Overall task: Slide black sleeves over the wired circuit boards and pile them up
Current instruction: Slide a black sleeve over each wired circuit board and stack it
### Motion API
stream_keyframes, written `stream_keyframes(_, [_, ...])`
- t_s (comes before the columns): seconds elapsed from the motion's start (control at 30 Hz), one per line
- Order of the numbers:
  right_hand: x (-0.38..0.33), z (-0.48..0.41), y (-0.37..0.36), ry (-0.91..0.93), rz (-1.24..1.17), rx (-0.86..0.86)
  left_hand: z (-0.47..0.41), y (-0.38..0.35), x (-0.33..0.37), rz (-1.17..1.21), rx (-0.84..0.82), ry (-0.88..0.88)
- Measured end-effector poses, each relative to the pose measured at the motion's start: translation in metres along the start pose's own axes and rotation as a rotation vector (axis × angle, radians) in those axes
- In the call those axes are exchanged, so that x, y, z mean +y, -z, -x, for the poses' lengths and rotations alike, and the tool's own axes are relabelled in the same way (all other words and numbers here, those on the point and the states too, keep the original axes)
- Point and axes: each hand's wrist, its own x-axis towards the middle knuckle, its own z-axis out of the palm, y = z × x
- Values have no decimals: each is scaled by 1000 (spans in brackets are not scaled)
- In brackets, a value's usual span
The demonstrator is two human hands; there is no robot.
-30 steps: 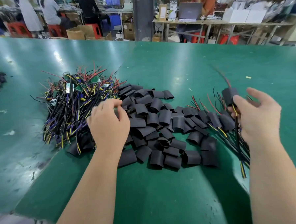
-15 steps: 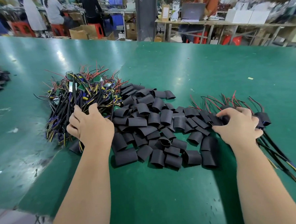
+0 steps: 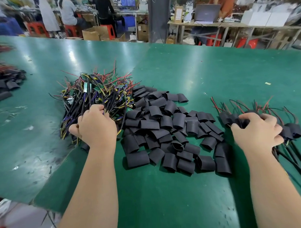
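Grips wires of board heap, left of sleeves, with curled left hand. Clutches sleeved boards, right of sleeves, with curled right hand. Wires lying near-to-far; sleeves between both hands.

On the table, a tangle of wired boards lies at left, a heap of sleeves touching its right side, sleeved boards farther right. The left hand grips the tangle's near edge; the right hand grips the sleeved boards.

The green table carries a heap of wired circuit boards, loose black sleeves and sleeved boards.
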Motion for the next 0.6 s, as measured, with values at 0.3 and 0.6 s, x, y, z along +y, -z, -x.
stream_keyframes(0.3, [-17,14,6,133,-143,86,8,16,15,223,202,-200])
stream_keyframes(0.6, [-34,31,1,283,-523,-161,47,20,44,472,-348,-811])
